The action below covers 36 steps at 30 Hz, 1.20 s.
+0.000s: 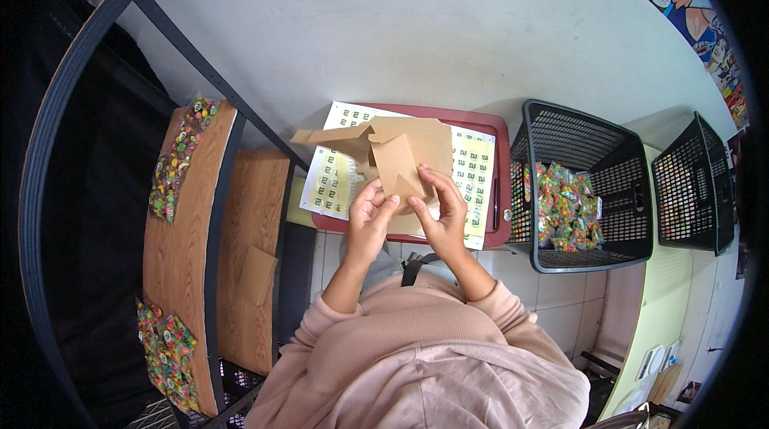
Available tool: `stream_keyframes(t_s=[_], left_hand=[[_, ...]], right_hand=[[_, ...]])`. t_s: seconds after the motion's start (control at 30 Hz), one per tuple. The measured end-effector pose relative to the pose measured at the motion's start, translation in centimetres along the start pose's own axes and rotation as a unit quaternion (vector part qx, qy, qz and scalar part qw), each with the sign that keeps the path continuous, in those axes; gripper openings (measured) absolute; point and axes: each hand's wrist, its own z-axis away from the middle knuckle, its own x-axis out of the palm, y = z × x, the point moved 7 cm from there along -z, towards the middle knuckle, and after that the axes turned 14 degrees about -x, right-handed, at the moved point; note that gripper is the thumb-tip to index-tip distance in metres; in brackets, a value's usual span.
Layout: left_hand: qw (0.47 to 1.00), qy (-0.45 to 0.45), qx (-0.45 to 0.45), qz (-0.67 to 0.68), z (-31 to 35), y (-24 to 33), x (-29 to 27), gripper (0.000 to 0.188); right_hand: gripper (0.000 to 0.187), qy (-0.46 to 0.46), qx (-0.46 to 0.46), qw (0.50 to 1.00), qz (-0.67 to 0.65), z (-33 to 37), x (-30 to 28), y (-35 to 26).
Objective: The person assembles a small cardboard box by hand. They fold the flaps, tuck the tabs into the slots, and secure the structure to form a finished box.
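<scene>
Box [396,158] is up over the sheets [473,181], its near end pinched by left hand [371,211] and right hand [443,211]. Squeezing too hard could, I think, bend or rip the near flap [407,186].

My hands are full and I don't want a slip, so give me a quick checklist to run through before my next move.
1. Left hand gripping the cardboard piece: ok, at its near edge.
2. Right hand gripping it too: ok, thumb and fingers on it.
3. Cardboard closed up: not ok, a flap sticks out to the left.
4. Printed sheets uncovered: not ok, the cardboard hides part of them from view.
5. Candy packets contained: ok, those at right sit inside the black basket.
6. Cardboard's underside undamaged: cannot tell, it is hidden.
</scene>
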Motion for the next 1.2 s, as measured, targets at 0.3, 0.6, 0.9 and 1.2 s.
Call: stream_keyframes(t_s=[0.3, 0.6, 0.9, 1.2], left_hand=[[0.992, -0.099, 0.077, -0.009, 1.4, 2.7, 1.8, 0.063], [0.919, 0.0, 0.253, -0.303, 3.2, 4.9, 1.7, 0.012], [0.886, -0.036, 0.296, -0.356, 3.8, 5.7, 2.2, 0.02], [0.875, -0.061, 0.298, -0.377, 3.6, 7.2, 2.8, 0.01]], right_hand=[[0.036, -0.165, -0.142, 0.974, 0.07, -1.8, 0.2, -2.1], [0.022, -0.131, -0.207, 0.969, 0.031, -3.1, -0.7, -4.4], [0.02, -0.078, -0.232, 0.969, 0.025, -3.2, -1.3, -5.9], [0.018, -0.069, -0.234, 0.969, 0.043, -2.8, -0.5, -6.3]])
